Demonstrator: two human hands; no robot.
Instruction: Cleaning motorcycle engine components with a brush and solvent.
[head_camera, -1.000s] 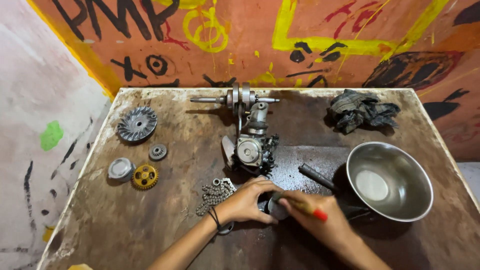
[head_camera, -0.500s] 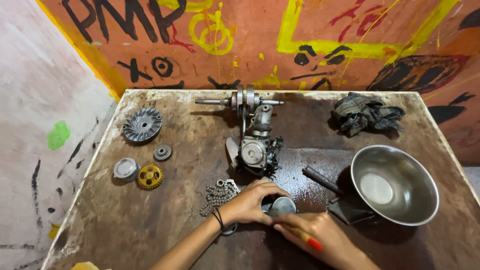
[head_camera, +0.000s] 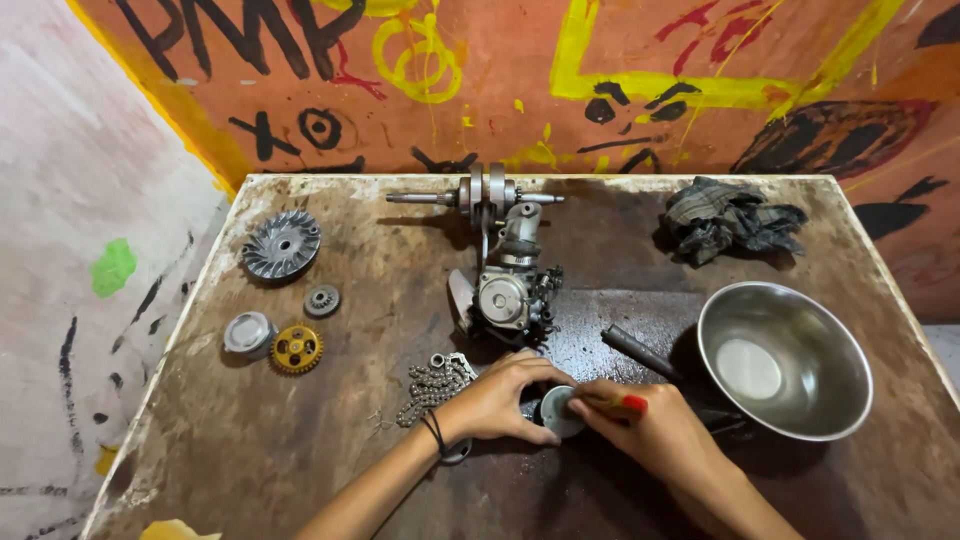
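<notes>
My left hand (head_camera: 500, 400) grips a small round grey metal part (head_camera: 557, 408) near the front middle of the worn wooden table (head_camera: 300, 470). My right hand (head_camera: 650, 432) holds a red-handled tool (head_camera: 620, 404) whose tip rests on that part. A coil of chain (head_camera: 432, 385) lies just left of my left hand. Behind my hands stands a carburettor (head_camera: 510, 295) with a crankshaft (head_camera: 480, 195) further back. What the tool's tip looks like is hidden by my fingers.
A steel bowl (head_camera: 800, 400) sits to the right, with a dark rod (head_camera: 640, 350) beside it. A crumpled dark rag (head_camera: 730, 220) lies at the back right. At the left are a finned pulley (head_camera: 282, 243), a small gear (head_camera: 322, 300), a grey cap (head_camera: 248, 332) and a yellow sprocket (head_camera: 297, 349).
My hands have stayed on the round part, with the red-handled tool shifting slightly in my right hand. The view has tilted a little.
</notes>
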